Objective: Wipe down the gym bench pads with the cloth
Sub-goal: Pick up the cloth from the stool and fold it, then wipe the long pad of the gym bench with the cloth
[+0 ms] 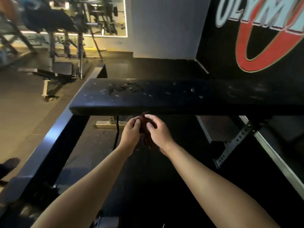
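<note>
A long black bench pad (172, 96) runs across the middle of the view, with scuffs, pale flecks and torn spots on its top near the left end. Just in front of its near edge, both hands hold a small bunched dark reddish-brown cloth (145, 137). My left hand (130, 134) pinches the cloth from the left and my right hand (158, 130) grips it from the right, thumb and fingers curled round it. Most of the cloth is hidden between the hands. Neither hand touches the pad.
A black steel frame beam (54, 142) slants down at the left. Perforated metal supports (236, 139) stand under the bench at the right. Other gym machines (62, 69) fill the back left, a black wall with a red logo (263, 38) the right. A shoe (9, 164) shows at far left.
</note>
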Motion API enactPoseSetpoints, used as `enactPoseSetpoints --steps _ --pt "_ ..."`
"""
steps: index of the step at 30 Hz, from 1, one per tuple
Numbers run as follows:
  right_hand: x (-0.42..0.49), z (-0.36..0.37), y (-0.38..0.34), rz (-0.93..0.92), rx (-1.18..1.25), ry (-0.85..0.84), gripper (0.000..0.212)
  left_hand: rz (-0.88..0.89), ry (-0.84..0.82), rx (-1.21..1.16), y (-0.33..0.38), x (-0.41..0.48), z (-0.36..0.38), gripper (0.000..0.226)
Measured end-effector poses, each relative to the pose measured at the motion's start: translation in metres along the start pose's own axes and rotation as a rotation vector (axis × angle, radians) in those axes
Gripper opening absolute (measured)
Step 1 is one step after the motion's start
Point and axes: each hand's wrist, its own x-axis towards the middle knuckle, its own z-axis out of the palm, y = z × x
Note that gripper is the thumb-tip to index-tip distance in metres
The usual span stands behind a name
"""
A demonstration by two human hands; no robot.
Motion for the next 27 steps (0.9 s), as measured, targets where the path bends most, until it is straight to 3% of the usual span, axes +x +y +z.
enactPoseSetpoints --steps 7,16,23,25,27 --pt "0.124 0.018 -0.015 -0.124 -0.061 -0.247 0.037 0.03 0.197 -0.074 0.015 0.096 -0.013 0.024" --pt "0.24 0.101 -0.031 -0.231 -0.159 -0.349 0.028 0.057 0.331 0.08 -0.001 0.181 -0.099 0.027" --pt "0.322 0.204 -0.04 -0.382 -0.207 -0.246 0.028 0.093 0.501 0.42 -0.024 0.263 -0.203 0.025" --pt "0.34 0.232 -0.037 -0.426 -0.288 -0.305 0.03 0.093 0.542 0.534 -0.038 0.285 -0.232 0.029" --pt "0.353 0.257 -0.029 -0.429 -0.44 -0.477 0.038 0.077 0.549 0.634 -0.049 0.306 -0.252 0.033"
